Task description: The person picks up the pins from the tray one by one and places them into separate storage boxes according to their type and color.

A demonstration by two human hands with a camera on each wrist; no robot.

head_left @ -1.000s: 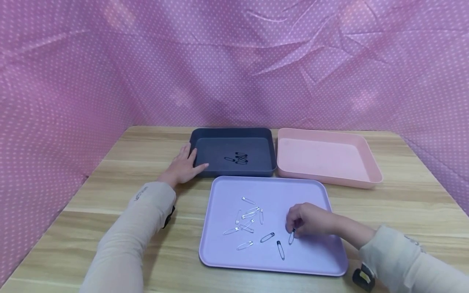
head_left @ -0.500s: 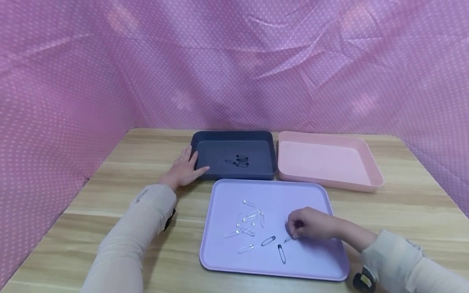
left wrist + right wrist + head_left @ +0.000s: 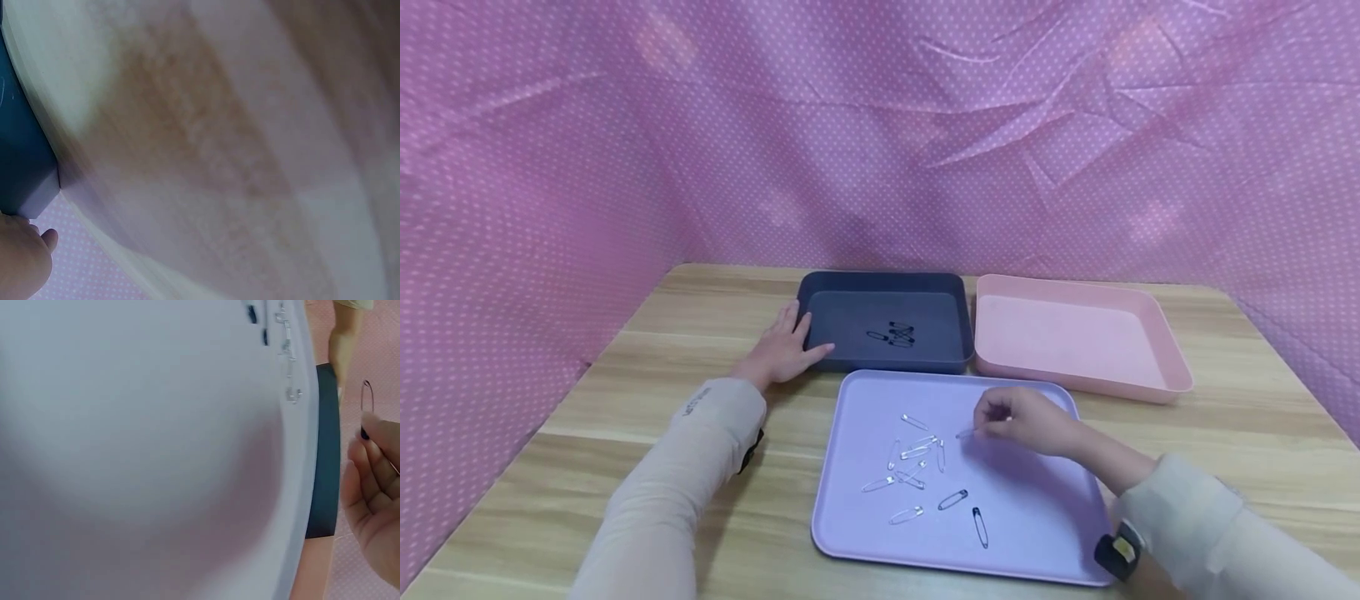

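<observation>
My right hand is raised over the right half of the lavender tray, pinching a black-headed safety pin between thumb and fingertip. In the right wrist view its wire loop sticks out past the fingers. Two more black-headed safety pins lie on the tray toward its front. Left of them, several silver safety pins are scattered, some overlapping. My left hand rests with spread fingers at the left wall of the dark tray, thumb over the near corner. Inside that tray lie several black safety pins.
A pink tray stands to the right of the dark one, both behind the lavender tray. All three are on a wood-grain table. Pink dotted cloth hangs around the table's back and sides.
My right hand has picked a black-headed safety pin up from the lavender tray and moved it away from me, toward the tray's far side. The left hand stays at the dark tray.
</observation>
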